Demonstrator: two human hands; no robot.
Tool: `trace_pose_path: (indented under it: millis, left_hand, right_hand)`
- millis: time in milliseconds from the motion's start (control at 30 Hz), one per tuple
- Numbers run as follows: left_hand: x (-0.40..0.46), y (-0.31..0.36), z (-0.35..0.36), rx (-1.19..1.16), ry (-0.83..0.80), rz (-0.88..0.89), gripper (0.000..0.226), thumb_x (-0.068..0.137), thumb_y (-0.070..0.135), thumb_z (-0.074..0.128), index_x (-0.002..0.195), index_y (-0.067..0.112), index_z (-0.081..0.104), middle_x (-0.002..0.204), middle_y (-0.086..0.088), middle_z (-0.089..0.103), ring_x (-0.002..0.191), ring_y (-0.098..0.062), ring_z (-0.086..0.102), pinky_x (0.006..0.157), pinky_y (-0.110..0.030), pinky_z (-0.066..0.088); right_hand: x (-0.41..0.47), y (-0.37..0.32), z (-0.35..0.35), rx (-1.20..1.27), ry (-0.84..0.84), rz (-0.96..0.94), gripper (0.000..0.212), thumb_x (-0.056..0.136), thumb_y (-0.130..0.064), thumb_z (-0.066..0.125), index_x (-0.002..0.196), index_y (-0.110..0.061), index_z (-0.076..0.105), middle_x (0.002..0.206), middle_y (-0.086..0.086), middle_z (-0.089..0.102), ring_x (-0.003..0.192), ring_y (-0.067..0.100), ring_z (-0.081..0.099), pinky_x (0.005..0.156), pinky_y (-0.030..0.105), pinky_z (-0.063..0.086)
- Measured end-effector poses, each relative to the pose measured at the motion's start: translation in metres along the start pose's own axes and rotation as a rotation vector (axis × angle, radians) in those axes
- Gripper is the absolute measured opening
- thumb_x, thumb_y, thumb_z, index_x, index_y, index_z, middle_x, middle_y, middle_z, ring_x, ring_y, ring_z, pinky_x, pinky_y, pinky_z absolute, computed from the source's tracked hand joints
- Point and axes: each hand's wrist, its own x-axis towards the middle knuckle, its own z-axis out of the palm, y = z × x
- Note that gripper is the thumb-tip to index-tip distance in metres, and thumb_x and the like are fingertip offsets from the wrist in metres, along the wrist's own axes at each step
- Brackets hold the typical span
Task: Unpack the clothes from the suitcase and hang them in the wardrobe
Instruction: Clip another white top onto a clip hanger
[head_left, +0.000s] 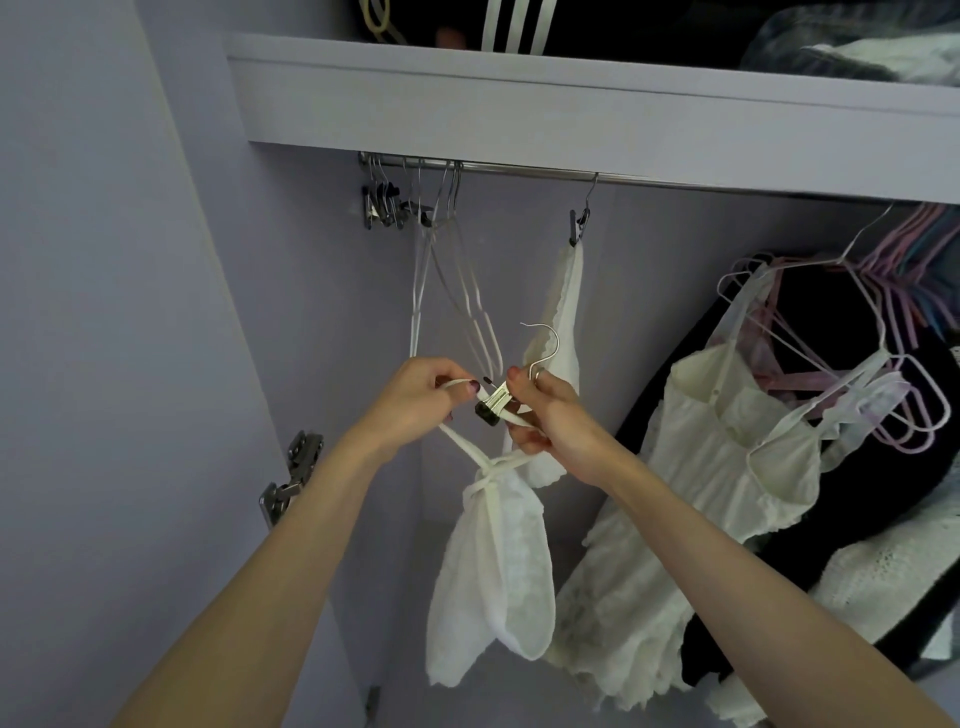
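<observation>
I am looking up into the wardrobe. My left hand (421, 397) pinches the white strap of a small white lace garment (493, 582), which dangles below both hands. My right hand (545, 415) grips a metal clip hanger (496, 402) with a wire hook, its clip closed over the strap between my hands. Above runs the metal rail (519, 170). A second white lace piece (561, 312) hangs from a clip hook (582, 218) on the rail, just behind my right hand.
Several bare wire hangers and clips (410, 208) cluster at the rail's left end. A white dress (717, 467) and dark clothes hang to the right among pink hangers (893, 312). The shelf (519, 98) above holds folded clothes. A door hinge (291, 478) sits at the left.
</observation>
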Motion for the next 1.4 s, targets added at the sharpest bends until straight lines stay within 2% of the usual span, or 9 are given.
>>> trace_pose_path:
  millis: [300,400,467,567,667,800,967,1133,1400]
  left_hand:
    - [0.015,-0.004,0.012,-0.072,0.076,0.051,0.014,0.09,0.009,0.057,0.095,0.009,0.07,0.081,-0.004,0.066,0.072,-0.012,0.058,0.073,-0.022,0.046]
    - [0.028,-0.008,0.015,0.098,0.429,0.089,0.019,0.09,0.014,0.056,0.106,0.011,0.066,0.106,-0.011,0.064,0.096,-0.023,0.059,0.085,-0.026,0.043]
    - [0.035,-0.008,0.015,0.251,0.594,0.028,0.046,0.088,0.034,0.059,0.128,0.013,0.05,0.13,-0.011,0.048,0.123,-0.028,0.043,0.101,-0.036,0.034]
    - [0.049,0.0,0.018,0.31,0.474,-0.124,0.097,0.076,0.064,0.058,0.147,0.018,0.011,0.153,-0.011,0.012,0.142,-0.028,0.011,0.111,-0.051,0.017]
    - [0.065,0.007,0.027,0.343,0.347,-0.208,0.116,0.071,0.068,0.061,0.147,0.025,-0.014,0.156,-0.011,-0.013,0.145,-0.03,-0.006,0.113,-0.058,0.007]
    - [0.075,0.003,0.031,0.183,0.319,-0.233,0.11,0.079,0.04,0.069,0.146,0.03,-0.017,0.157,-0.009,-0.004,0.143,-0.032,0.01,0.113,-0.054,0.02]
    - [0.076,-0.003,0.024,0.031,0.367,-0.166,0.085,0.09,0.005,0.052,0.149,0.021,-0.007,0.149,-0.017,0.021,0.131,-0.032,0.036,0.104,-0.035,0.035]
    - [0.078,-0.014,0.014,0.112,0.345,-0.143,0.056,0.095,0.011,0.041,0.146,0.008,0.019,0.13,-0.024,0.049,0.114,-0.038,0.052,0.095,-0.036,0.044]
    - [0.078,-0.02,0.004,0.25,0.262,-0.134,0.053,0.099,0.011,0.032,0.147,0.002,0.01,0.136,-0.03,0.042,0.124,-0.041,0.044,0.101,-0.036,0.035]
  right_hand:
    - [0.0,-0.01,-0.014,-0.104,0.035,-0.096,0.016,0.089,-0.013,0.062,0.084,-0.012,0.047,0.068,0.002,0.054,0.048,0.008,0.037,0.047,0.018,0.031]
    - [0.001,-0.011,-0.028,-0.077,0.141,-0.092,0.022,0.088,-0.007,0.064,0.079,-0.016,0.045,0.07,0.003,0.056,0.046,0.009,0.036,0.044,0.017,0.028]
    - [0.003,-0.011,-0.037,-0.062,0.253,-0.123,0.023,0.088,-0.011,0.064,0.078,-0.017,0.044,0.062,-0.002,0.06,0.045,0.01,0.034,0.042,0.016,0.028]
    - [0.016,-0.011,-0.047,-0.149,0.404,-0.179,0.023,0.09,-0.019,0.063,0.078,-0.018,0.042,0.071,0.011,0.064,0.038,0.009,0.035,0.04,0.017,0.032]
    - [0.036,-0.015,-0.051,-0.266,0.469,-0.22,0.021,0.092,-0.023,0.059,0.079,-0.022,0.042,0.085,0.023,0.067,0.037,0.009,0.041,0.042,0.019,0.039]
    - [0.059,-0.02,-0.052,-0.386,0.548,-0.279,0.015,0.091,-0.028,0.059,0.081,-0.031,0.047,0.076,0.019,0.067,0.048,0.016,0.051,0.06,0.032,0.05]
    - [0.104,-0.038,-0.057,-0.418,0.664,-0.32,0.026,0.09,-0.025,0.059,0.109,-0.008,0.06,0.091,0.008,0.067,0.078,0.028,0.065,0.08,0.043,0.055]
    - [0.141,-0.061,-0.061,-0.507,0.767,-0.324,0.026,0.09,-0.026,0.058,0.1,-0.004,0.067,0.089,0.012,0.069,0.083,0.027,0.065,0.087,0.034,0.05]
    - [0.179,-0.089,-0.063,-0.68,0.856,-0.196,0.035,0.095,-0.03,0.051,0.114,-0.003,0.061,0.115,0.014,0.065,0.106,0.025,0.062,0.084,0.026,0.046]
